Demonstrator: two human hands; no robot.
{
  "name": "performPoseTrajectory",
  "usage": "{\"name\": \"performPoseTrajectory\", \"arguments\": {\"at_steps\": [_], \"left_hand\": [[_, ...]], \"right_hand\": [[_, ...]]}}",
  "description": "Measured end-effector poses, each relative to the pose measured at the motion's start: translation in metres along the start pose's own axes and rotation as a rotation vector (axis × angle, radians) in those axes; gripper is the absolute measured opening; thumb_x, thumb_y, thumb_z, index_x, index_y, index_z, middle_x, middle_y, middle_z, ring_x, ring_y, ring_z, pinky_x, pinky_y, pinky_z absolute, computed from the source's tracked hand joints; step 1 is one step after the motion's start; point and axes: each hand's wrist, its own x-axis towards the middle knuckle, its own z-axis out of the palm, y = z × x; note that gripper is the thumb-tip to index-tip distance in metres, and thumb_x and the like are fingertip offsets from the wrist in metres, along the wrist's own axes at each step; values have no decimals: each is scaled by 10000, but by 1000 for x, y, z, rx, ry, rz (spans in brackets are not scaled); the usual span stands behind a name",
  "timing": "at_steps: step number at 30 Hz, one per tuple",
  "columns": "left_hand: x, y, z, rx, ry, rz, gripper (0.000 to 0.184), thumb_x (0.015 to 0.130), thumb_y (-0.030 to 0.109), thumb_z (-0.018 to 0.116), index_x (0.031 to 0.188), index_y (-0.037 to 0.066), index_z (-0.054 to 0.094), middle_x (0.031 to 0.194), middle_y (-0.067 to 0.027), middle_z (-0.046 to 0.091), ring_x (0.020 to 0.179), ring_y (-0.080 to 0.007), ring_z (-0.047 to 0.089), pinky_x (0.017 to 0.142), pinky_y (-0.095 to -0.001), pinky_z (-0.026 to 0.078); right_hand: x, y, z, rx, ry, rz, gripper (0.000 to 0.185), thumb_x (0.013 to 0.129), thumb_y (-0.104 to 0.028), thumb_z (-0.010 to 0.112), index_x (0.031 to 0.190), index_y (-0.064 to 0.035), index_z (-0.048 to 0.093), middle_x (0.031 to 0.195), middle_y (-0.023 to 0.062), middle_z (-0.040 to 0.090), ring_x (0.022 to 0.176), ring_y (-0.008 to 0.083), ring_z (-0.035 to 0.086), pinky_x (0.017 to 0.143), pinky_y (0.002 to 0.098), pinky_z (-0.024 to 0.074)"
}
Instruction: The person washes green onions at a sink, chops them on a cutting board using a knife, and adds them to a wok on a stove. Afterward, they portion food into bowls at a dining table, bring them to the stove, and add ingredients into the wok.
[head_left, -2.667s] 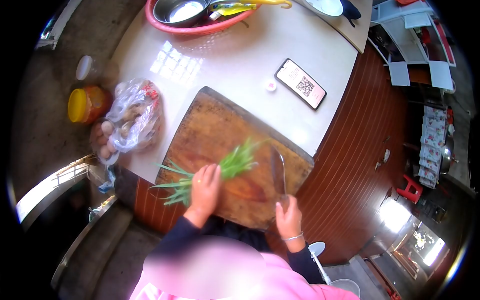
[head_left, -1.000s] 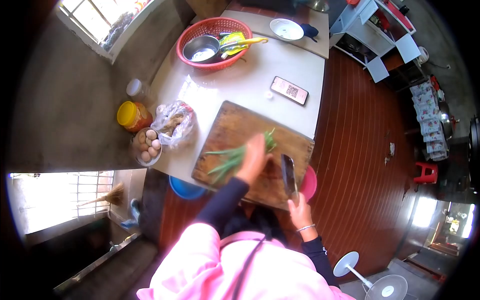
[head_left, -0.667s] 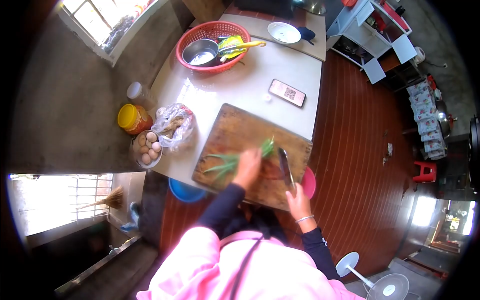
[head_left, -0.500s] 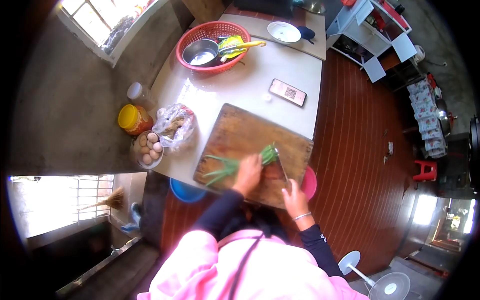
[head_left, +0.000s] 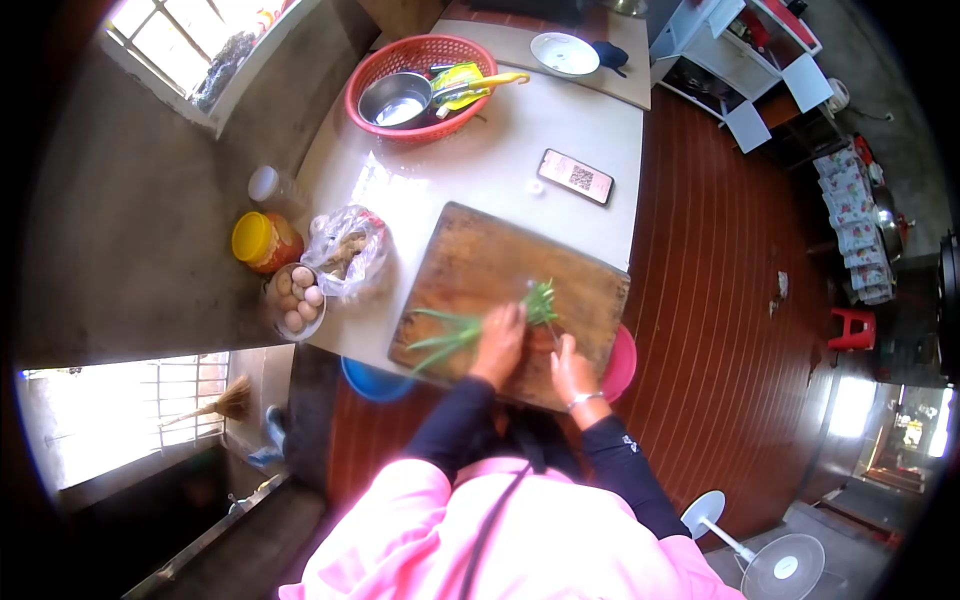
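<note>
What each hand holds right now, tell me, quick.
Left hand: closed, holding the green stalks.
Right hand: closed, holding the knife.

Daylight is flooding through the windows (head_left: 105,415) | glare is whitening the surface (head_left: 520,135) near its left edge | blur is softening the left hand (head_left: 498,340) | picture edges are bowing, blackening

Table (head_left: 500,165) with basket (head_left: 422,136), board (head_left: 480,265), phone (head_left: 577,178), perhaps cap (head_left: 535,188)

Cutting board (head_left: 460,255) made of matt wood, tabletop (head_left: 480,165) finished smooth and glossy, basket (head_left: 468,118) moulded in plastic, pan (head_left: 396,106) formed of shiny metal
</note>
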Motion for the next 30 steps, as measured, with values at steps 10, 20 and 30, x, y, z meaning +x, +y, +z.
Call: {"name": "performPoseTrajectory", "arguments": {"at_steps": [10, 20, 30], "left_hand": [[4, 0, 0, -358, 152, -238, 253, 664, 51, 653, 901, 35, 566, 892, -126, 558, 862, -307, 509, 778, -387, 413], [-1, -8, 3, -314, 202, -26, 174, 714, 35, 588, 886, 14, 576, 919, -114, 538, 856, -294, 506, 757, -375, 426], [-1, -12, 2, -355, 158, -131, 117, 724, 26, 564, 831, 19, 611, 849, -113, 551, 821, -298, 517, 737, -365, 428]], "right_hand": [[-31, -13, -37, -19, -20, -21, 351, 834, -205, 525, 1107, -52, 365, 652, 248, 575, 598, 418, 572, 524, 501, 456], [-11, 2, 1, 54, 5, -1, 349, 825, -180, 522, 1101, -48, 353, 627, 252, 564, 592, 429, 563, 531, 512, 436], [-36, -23, -40, 13, -79, -53, 327, 838, -198, 504, 1090, -43, 366, 609, 232, 568, 586, 421, 566, 534, 505, 449]]}}
